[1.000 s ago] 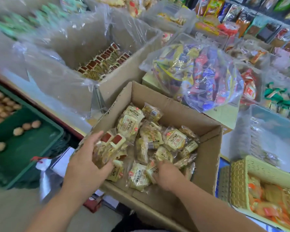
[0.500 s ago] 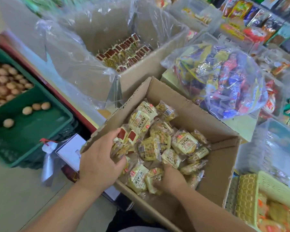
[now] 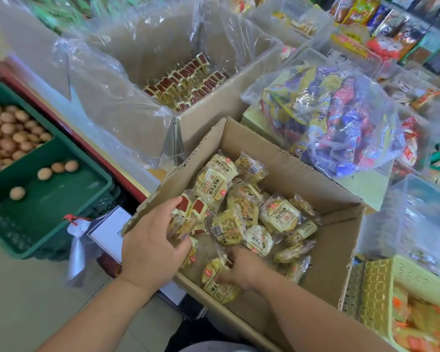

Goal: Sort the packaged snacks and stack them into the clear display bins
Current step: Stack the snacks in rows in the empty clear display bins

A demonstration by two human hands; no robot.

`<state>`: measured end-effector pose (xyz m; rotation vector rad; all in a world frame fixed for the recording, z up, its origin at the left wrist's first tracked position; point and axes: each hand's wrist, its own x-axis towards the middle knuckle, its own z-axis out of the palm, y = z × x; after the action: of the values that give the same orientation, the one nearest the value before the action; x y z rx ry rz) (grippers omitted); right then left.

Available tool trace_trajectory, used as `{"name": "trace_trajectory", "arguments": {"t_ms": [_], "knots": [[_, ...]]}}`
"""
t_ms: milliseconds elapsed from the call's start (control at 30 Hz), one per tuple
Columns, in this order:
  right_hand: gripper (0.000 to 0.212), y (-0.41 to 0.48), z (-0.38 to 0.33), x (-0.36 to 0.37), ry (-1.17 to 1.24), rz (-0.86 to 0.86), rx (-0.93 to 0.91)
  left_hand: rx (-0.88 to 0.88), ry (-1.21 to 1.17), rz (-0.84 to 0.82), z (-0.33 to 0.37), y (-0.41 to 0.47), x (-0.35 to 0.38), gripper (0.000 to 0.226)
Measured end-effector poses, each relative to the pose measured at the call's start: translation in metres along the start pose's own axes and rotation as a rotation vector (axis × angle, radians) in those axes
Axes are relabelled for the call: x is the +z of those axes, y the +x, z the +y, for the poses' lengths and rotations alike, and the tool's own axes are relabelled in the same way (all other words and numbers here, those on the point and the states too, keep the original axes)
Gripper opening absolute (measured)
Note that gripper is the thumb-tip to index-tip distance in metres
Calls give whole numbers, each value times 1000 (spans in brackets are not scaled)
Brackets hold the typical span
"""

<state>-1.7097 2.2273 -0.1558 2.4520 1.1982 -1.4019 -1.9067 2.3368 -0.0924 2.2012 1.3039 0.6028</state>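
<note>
The red-labelled packets [image 3: 191, 209] are now gathered tighter in the left hand [image 3: 150, 246], fingers [image 3: 170, 204] curled round them, inside the cardboard box [image 3: 285, 153]; a yellow packet [image 3: 220, 285] is pinched by the right hand [image 3: 241, 270]. Sorting is begun, nothing binned.

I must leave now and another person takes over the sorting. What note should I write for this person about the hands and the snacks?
Left hand: grips a bunch of red-labelled packets inside the cardboard box.
Right hand: pinches a yellow packet near the front wall.
Done, it seems: neat rows of such red packets stand in the lined box behind.
Left: loose yellow packets in the cardboard box, not yet sorted.
</note>
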Motion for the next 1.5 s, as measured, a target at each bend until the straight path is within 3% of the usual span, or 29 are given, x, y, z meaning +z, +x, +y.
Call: {"name": "trace_trajectory", "arguments": {"t_ms": [167,267,433,533,800,833,900,967,1000,1067,1133,1300,1500], "knots": [[74,-16,13,-14,121,25,-23,-33,20,-26,7,4,-4,78],[60,-44,28,-43,323,102,-61,-148,-22,-75,18,6,-12,76],[30,-119,58,-108,852,135,-301,-388,-408,-87,68,9,-20,66],[31,-165,83,-134,1017,112,-393,-460,-730,-254,125,5,-11,64],[31,-232,189,-148,1183,261,-474,-493,-1211,-785,258,-37,55,62],[30,-238,208,-149,1189,266,-478,-422,-1259,-826,271,-47,65,52],[32,-249,249,-151,1172,251,-482,-464,-1384,-735,294,-59,91,27],[34,-257,290,-150,1166,224,-490,-409,-1293,-859,335,-80,114,21],[38,-261,309,-149,1175,231,-490,-414,-1226,-890,356,-93,125,26],[54,-268,347,-148,1218,335,-431,-618,-1149,-920,389,-106,154,66],[62,-273,380,-146,1222,517,-315,-587,-1183,-1083,411,-127,175,82],[56,-282,438,-141,925,955,-7,-683,-1176,-850,456,-159,230,78],[23,-279,478,-127,687,1044,-71,-622,-1113,-639,488,-176,270,69]]}}
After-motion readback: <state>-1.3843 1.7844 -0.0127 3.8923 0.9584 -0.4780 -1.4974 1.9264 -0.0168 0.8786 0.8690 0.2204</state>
